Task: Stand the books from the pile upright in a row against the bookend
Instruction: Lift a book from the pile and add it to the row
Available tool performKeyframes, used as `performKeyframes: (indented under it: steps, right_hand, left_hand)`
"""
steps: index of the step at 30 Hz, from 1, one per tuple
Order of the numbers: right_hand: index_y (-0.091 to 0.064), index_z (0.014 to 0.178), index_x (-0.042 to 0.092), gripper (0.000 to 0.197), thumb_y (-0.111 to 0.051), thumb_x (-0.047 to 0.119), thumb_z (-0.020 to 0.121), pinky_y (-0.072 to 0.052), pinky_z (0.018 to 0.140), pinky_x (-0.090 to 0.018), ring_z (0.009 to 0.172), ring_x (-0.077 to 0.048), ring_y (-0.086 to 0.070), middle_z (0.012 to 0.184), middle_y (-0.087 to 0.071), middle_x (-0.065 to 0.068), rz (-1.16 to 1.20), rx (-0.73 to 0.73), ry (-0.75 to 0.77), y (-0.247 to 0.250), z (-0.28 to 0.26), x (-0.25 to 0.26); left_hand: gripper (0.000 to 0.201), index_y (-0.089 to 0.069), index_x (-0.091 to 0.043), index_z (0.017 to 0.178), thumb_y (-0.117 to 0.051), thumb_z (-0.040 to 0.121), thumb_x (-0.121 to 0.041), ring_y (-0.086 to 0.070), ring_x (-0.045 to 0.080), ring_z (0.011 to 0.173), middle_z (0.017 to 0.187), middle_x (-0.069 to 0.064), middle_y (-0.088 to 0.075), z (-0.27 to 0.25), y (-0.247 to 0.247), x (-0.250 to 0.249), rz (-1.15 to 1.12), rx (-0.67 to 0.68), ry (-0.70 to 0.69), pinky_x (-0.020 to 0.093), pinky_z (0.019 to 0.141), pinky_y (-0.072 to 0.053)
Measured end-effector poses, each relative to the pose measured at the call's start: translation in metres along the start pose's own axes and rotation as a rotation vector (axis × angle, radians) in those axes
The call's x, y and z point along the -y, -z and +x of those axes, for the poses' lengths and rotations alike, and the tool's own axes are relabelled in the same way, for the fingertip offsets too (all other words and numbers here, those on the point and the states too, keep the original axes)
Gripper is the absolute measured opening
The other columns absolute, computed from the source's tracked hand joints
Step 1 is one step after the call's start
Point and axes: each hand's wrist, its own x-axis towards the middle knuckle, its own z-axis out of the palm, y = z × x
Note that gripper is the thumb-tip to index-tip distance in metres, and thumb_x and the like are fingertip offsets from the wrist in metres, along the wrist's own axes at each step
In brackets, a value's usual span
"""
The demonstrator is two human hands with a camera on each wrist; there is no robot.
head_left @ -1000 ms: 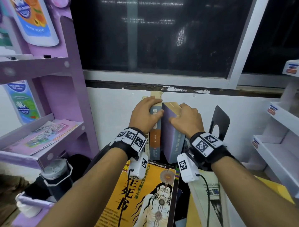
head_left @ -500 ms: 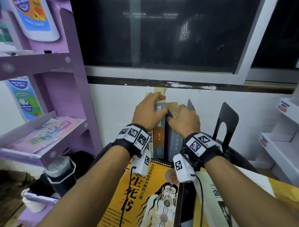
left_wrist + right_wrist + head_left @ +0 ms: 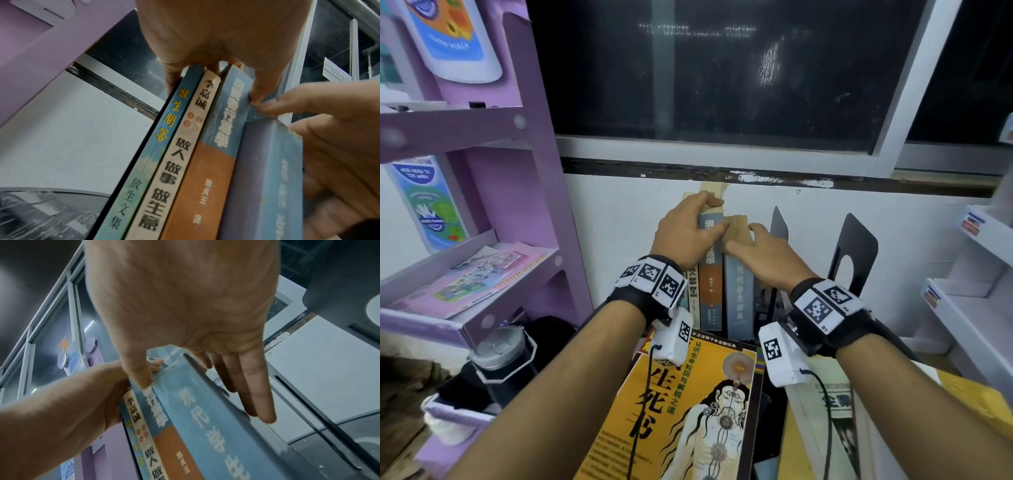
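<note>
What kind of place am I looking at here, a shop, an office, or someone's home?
Probably a small shop or showroom, though I can't be sure: a purple display rack carries product posters and leaflets, white shelves have price-style labels on their edges, and books stand below a dark window.

My left hand [image 3: 688, 233] grips the tops of the upright books [image 3: 710, 291], right hand [image 3: 760, 260] holds the blue-grey book [image 3: 738, 301] at the right end, black bookend [image 3: 854, 260] further right.

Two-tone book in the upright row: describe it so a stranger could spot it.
Look under the dark window, at the white wall. There the two-tone book stands between a cream book and a thick blue book. Only its spine is blue above, orange below.
</note>
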Motion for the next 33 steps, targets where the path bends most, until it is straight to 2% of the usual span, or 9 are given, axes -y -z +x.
performKeyframes:
  steps: [3,6,9,13,19,21,24,28,33]
  right_hand:
    - [-0.023,0.148,0.024,0.1,-0.081,0.049,0.071,-0.046,0.091,-0.032,0.117,-0.022,-0.054,0.134,-0.054,-0.006,-0.041,0.072,0.036,0.001,-0.004,-0.008]
    - [-0.009,0.153,0.026,0.12,-0.088,0.043,0.064,-0.047,0.093,-0.033,0.116,-0.026,-0.055,0.132,-0.056,-0.009,-0.086,0.055,0.042,-0.01,-0.003,-0.016]
    - [-0.01,0.153,0.027,0.119,-0.088,0.039,0.065,-0.048,0.096,-0.036,0.116,-0.028,-0.056,0.13,-0.058,-0.012,-0.064,-0.022,0.05,-0.018,-0.001,-0.021]
    - [-0.01,0.153,0.029,0.111,-0.085,0.033,0.072,-0.044,0.085,-0.028,0.109,-0.024,-0.056,0.13,-0.056,-0.01,0.001,-0.041,0.058,-0.024,0.001,-0.021]
    - [-0.019,0.152,0.03,0.101,-0.083,0.024,0.075,-0.043,0.085,-0.026,0.11,-0.026,-0.057,0.131,-0.057,-0.011,0.07,-0.107,0.086,-0.031,0.004,-0.025]
    - [-0.019,0.152,0.03,0.1,-0.083,0.025,0.075,-0.043,0.084,-0.026,0.101,-0.022,-0.056,0.128,-0.059,-0.011,0.069,-0.113,0.099,-0.031,0.005,-0.025]
    - [-0.019,0.152,0.029,0.1,-0.083,0.025,0.075,-0.042,0.081,-0.024,0.091,-0.016,-0.051,0.122,-0.061,-0.01,0.062,-0.111,0.111,-0.03,0.007,-0.026]
    - [-0.016,0.152,0.03,0.106,-0.085,0.027,0.073,-0.051,0.085,-0.029,0.092,-0.02,-0.06,0.114,-0.063,-0.007,0.081,-0.09,0.106,-0.028,0.012,-0.025]
    - [-0.012,0.153,0.026,0.104,-0.083,0.026,0.076,-0.039,0.082,-0.024,0.095,-0.013,-0.045,0.113,-0.051,-0.003,0.078,-0.014,0.071,-0.021,0.014,-0.023]
  left_hand:
    - [0.032,-0.056,-0.028,0.116,-0.061,0.087,-0.04,-0.054,0.008,0.102,0.122,-0.011,-0.059,0.0,0.0,-0.001,0.008,0.003,0.001,0.023,0.079,-0.037]
    - [0.032,-0.055,-0.028,0.116,-0.061,0.088,-0.041,-0.053,0.006,0.1,0.122,-0.011,-0.059,-0.001,-0.001,-0.001,0.011,-0.002,0.002,0.023,0.078,-0.037]
    - [0.032,-0.056,-0.027,0.117,-0.061,0.088,-0.04,-0.051,0.003,0.098,0.123,-0.011,-0.059,-0.002,0.0,-0.001,0.013,-0.001,0.0,0.022,0.078,-0.036]
    - [0.03,-0.056,-0.027,0.115,-0.062,0.088,-0.038,-0.051,0.003,0.096,0.122,-0.011,-0.06,-0.002,-0.003,-0.001,0.001,-0.018,0.006,0.023,0.077,-0.037]
    - [0.029,-0.057,-0.027,0.114,-0.062,0.087,-0.037,-0.055,0.007,0.102,0.122,-0.012,-0.059,-0.002,-0.005,-0.001,0.002,-0.033,0.001,0.026,0.081,-0.041]
    - [0.028,-0.057,-0.027,0.113,-0.062,0.087,-0.037,-0.056,0.007,0.101,0.122,-0.011,-0.06,-0.001,-0.005,-0.001,0.003,-0.035,0.0,0.025,0.08,-0.04]
    - [0.028,-0.057,-0.027,0.114,-0.061,0.087,-0.037,-0.054,0.006,0.098,0.12,-0.011,-0.06,-0.001,-0.005,-0.001,0.008,-0.035,-0.003,0.025,0.078,-0.038]
    - [0.028,-0.057,-0.027,0.114,-0.061,0.088,-0.037,-0.051,0.002,0.096,0.121,-0.011,-0.06,-0.001,-0.005,0.0,0.01,-0.034,-0.004,0.023,0.078,-0.037]
    - [0.028,-0.057,-0.028,0.114,-0.061,0.088,-0.037,-0.053,0.005,0.097,0.12,-0.011,-0.06,-0.001,-0.005,0.0,0.007,-0.033,0.004,0.025,0.079,-0.039]
